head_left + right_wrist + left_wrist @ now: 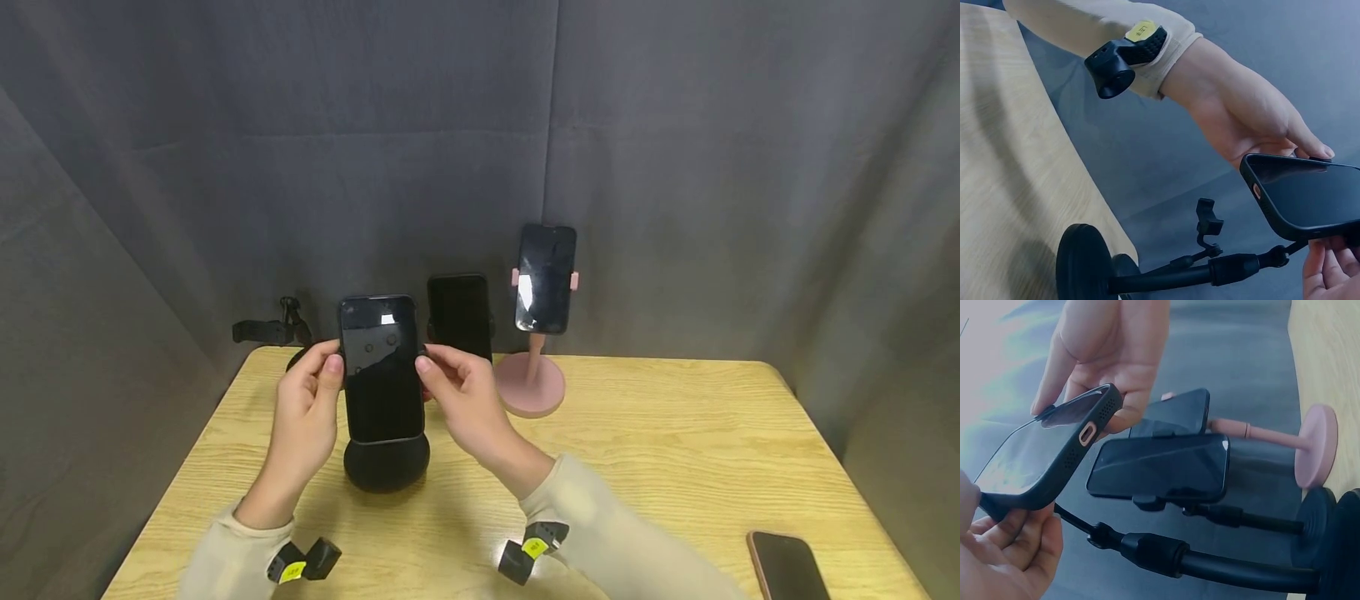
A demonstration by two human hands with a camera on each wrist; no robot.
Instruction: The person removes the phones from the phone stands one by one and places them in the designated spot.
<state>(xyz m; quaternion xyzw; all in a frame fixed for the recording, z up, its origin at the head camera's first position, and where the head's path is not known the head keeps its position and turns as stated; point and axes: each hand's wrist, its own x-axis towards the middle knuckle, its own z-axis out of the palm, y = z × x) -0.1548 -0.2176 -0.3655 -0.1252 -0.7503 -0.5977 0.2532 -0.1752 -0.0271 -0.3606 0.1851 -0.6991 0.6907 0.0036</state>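
Note:
A smartphone in a black case sits upright in a black phone stand, whose round base shows below it. My left hand is at the phone's left edge, thumb in front and fingers curled behind, pinching the stand's clamp arm there. Opposite, my right hand pinches the clamp at the right edge the same way. A dark clamp tab shows by the left thumb in the right wrist view. Behind the phone, the stand's neck runs to the base. Most of the clamp is hidden by phone and fingers.
Behind stand a pink phone stand holding a phone and a black stand with another phone. A stand with a bare black clamp is at the back left. One phone lies at the wooden table's front right.

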